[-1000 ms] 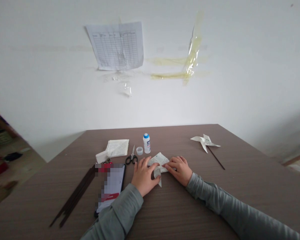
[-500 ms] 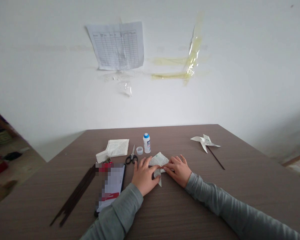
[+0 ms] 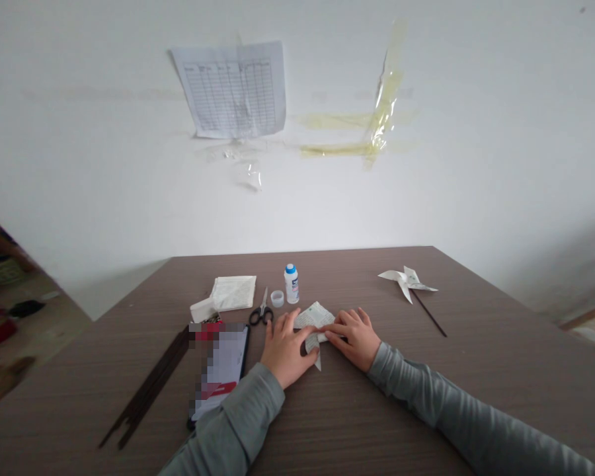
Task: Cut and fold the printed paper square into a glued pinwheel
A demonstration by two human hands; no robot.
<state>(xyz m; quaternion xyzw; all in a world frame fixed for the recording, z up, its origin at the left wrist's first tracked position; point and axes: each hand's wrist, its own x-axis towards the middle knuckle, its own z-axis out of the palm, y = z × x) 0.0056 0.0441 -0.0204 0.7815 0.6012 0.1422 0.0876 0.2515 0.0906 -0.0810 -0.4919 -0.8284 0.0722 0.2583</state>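
A printed paper pinwheel (image 3: 315, 315) lies on the table between my hands, with its blades partly folded in. My left hand (image 3: 288, 350) rests at its left side, thumb and index finger curved round one blade and pressing near the centre. From the right, my right hand (image 3: 353, 337) pinches and presses the paper at the middle, its fingertips meeting those of the left. The fingers hide the pinwheel's centre. Just behind the paper stand a white glue bottle (image 3: 291, 285) with a blue cap and a small clear round cup (image 3: 277, 299).
Black-handled scissors (image 3: 261, 315) and a folded paper stack (image 3: 234, 293) lie back left. A phone (image 3: 223, 370) sits beside my left forearm, near a small opened box (image 3: 205, 311) and dark thin sticks (image 3: 151, 390). A finished-looking pinwheel on a stick (image 3: 405, 283) lies back right.
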